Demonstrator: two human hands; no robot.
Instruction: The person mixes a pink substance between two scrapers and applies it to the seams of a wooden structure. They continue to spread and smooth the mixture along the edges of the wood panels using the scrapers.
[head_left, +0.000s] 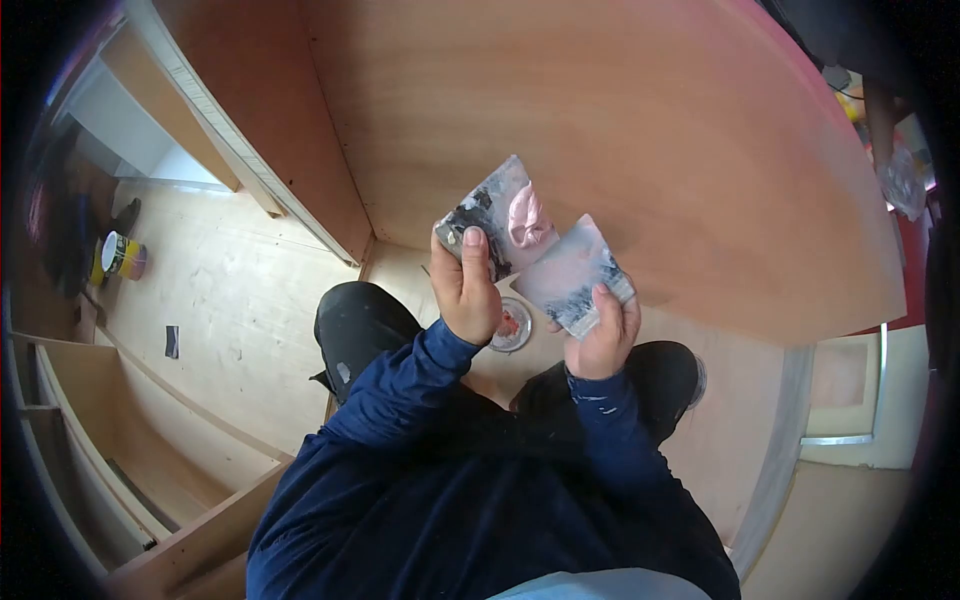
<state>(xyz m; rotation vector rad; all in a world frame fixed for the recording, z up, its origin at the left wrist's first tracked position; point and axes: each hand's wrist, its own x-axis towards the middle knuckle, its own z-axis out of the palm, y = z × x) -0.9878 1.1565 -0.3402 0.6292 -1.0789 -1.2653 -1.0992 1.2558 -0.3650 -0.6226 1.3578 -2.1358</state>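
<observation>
My left hand (466,292) is closed on a flat putty spreader (505,185), thumb on top. The spreader is smeared dark and pale, and a thick dollop of pink putty (527,216) sits near its right edge. In my right hand (602,338) is a second putty spreader (568,268), its blade coated with pale pink and dark grey smears. The edges of the two blades meet or overlap in this view, just below the dollop. Beneath them on the floor, partly hidden by my hands, lies a round dish (513,328) with reddish material in it.
A curved wooden panel (620,130) rises in front of me, joined to an upright board (255,120) on the left. A small paint bucket (124,256) lies tipped on the pale floor (235,320). Wooden compartments (130,430) stand at lower left. A person's arm (880,125) shows at upper right.
</observation>
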